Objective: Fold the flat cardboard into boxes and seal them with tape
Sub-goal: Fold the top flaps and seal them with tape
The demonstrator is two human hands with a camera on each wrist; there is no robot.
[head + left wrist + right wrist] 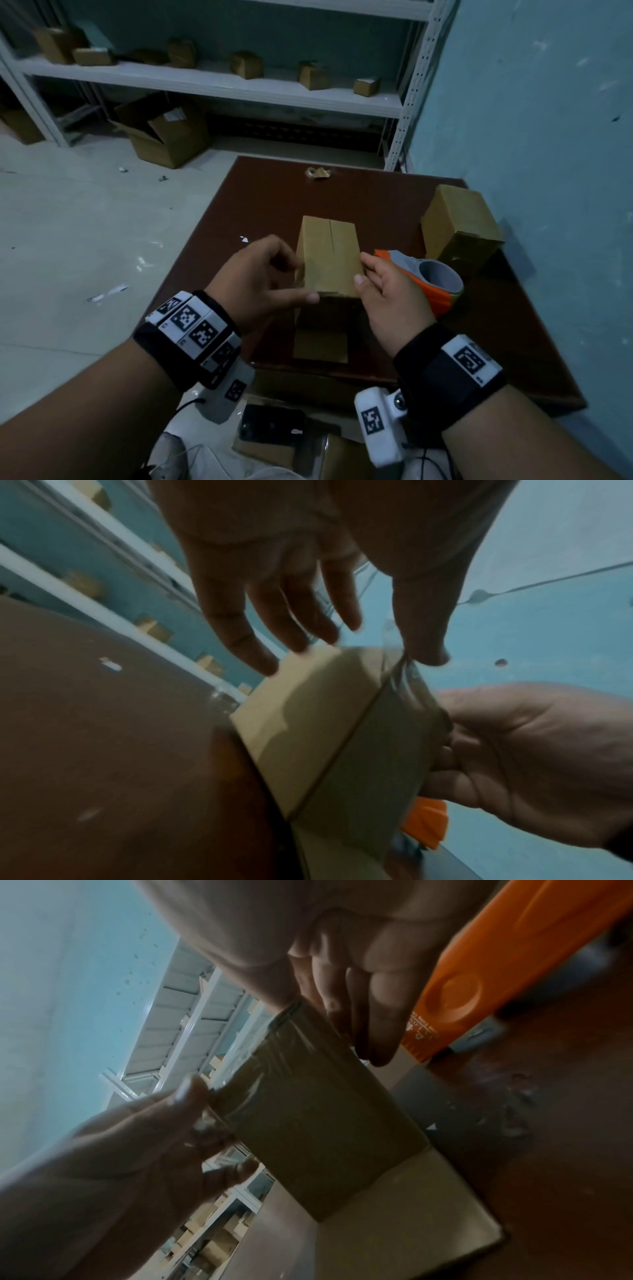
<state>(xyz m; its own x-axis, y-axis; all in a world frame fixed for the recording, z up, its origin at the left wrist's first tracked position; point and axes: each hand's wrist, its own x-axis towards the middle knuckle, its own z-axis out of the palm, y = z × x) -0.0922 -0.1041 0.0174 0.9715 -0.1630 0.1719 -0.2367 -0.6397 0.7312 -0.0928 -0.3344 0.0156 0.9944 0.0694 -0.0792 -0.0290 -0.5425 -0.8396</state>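
A small cardboard box stands on the brown table, with a loose flap lying toward me. My left hand holds its left side, thumb along the near top edge. My right hand grips the right side. In the left wrist view the left thumb presses clear tape over the corner of the box, and the right hand curls behind it. In the right wrist view shiny tape covers the box face. An orange and grey tape dispenser lies just right of the box.
A closed cardboard box sits at the table's right, by the blue wall. A crumpled tape scrap lies at the far edge. Beyond are a shelf of small boxes and an open carton on the floor. A phone lies below the near edge.
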